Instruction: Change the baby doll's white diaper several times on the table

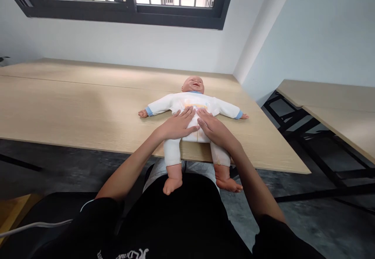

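Note:
A baby doll (195,99) in a white outfit with blue cuffs and collar lies on its back on the wooden table (88,106). Its head points away from me and its arms are spread to both sides. The bare feet hang over the front edge of the table, toward my lap. My left hand (181,125) rests flat on the left side of the doll's belly, fingers stretched out. On the other side of the belly lies my right hand (213,126), its fingers also extended. The fingertips of both hands come close together near the chest print.
A dark-framed window (129,11) with bars is in the wall behind the table. At the right stands a second table (336,99) on black legs, across a gap. A white cable (38,224) runs over a black chair seat at lower left.

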{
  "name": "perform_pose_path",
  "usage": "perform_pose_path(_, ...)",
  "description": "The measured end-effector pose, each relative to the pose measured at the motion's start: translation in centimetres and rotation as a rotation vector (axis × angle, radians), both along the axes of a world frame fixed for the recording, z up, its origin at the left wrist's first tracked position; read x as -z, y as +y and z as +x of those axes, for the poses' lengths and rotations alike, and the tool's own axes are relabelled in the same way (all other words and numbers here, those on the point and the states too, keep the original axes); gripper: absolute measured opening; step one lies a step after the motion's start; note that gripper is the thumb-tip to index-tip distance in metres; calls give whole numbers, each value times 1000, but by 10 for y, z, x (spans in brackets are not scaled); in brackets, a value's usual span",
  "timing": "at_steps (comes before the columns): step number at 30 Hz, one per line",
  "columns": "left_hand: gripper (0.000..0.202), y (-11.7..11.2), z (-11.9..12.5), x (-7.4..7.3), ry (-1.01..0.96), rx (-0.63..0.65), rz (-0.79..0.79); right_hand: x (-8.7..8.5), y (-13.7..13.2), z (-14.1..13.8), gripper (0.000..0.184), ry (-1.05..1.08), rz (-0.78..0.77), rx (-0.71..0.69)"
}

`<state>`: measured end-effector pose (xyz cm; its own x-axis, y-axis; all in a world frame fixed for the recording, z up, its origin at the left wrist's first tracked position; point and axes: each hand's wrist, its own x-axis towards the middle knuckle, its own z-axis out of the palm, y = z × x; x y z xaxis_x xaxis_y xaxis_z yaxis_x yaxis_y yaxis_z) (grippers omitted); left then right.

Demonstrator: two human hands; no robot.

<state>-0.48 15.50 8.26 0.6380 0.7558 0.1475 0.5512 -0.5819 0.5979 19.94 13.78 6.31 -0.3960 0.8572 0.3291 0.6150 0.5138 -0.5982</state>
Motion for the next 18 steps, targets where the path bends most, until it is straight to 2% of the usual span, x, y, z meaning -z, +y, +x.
perform_pose_path(2,64,1,-6,-3,-170,18,-126,-2,-3,2,69,38,-26,-17)
perform_pose_path(5,52,-2,-18,-4,-655,-20,-322,-6,-7,9,64,234,-61,-12)
perform_pose_path(7,46,-5,-29,-2,-981,-124,-390,-6,-8,16,54,470,-44,95)
perform_pose_path(9,37,-6,-38,3,-1162,-319,-432,-4,-6,24,38,740,-27,279)
perform_pose_path(11,27,-1,-44,8,-1210,-536,-507,0,-1,34,21,996,-83,464)
perform_pose_path(13,20,9,-43,11,-1192,-663,-620,5,6,42,9,1197,-243,582)
perform_pose_path(16,9,28,-34,10,-1156,-693,-804,10,20,47,7,1296,-522,600)
perform_pose_path(18,9,41,-27,8,-1130,-669,-879,9,31,43,10,1259,-615,561)
